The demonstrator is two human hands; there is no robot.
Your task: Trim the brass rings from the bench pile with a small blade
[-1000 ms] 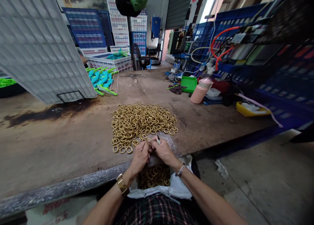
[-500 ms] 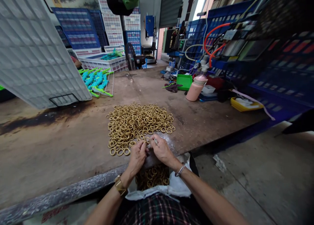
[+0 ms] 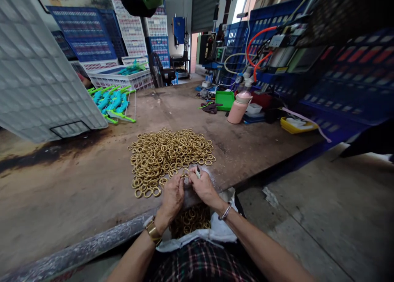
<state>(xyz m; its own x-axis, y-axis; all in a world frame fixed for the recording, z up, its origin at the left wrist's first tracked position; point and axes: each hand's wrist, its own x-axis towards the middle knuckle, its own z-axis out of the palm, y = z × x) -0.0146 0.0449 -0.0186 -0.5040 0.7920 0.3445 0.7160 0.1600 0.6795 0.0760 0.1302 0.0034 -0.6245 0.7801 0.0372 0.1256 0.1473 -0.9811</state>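
Gold-coloured round ring: 1 ring (image 3: pixel 186 172) showed at the gap between the 2 hands, beyond the near edge of the brown wooden tabletop (image 3: pixel 246 150) and just beside the pile.
Left hand (image 3: pixel 172 193): its fingers were narrow, drawn together at the ring's left side; whether they gripped it was too small to tell.
Right hand (image 3: pixel 203 187): its fingers were folded around a small pale tool with a dark tip (image 3: pixel 198 173), and the fingertips reached the ring's right side.
Handling: in my judgement, the ring needed a light, steady pinch near its rim, with the wrists low and the tool's dark tip turned away from the left fingertips. Smooth round metal would probably have rolled or slipped under a loose hold.
Ring pile (image 3: pixel 169 150): many matching rings lay heaped on the tabletop, ahead of the hands and mostly to their left, the nearest ones flat towards the near edge.
Open white sack (image 3: pixel 220 228): it sat below the near edge, between the forearms, with more rings inside.
Right part of the tabletop: a pink bottle (image 3: pixel 237 111) stood upright near a shallow green tray (image 3: pixel 224 100).
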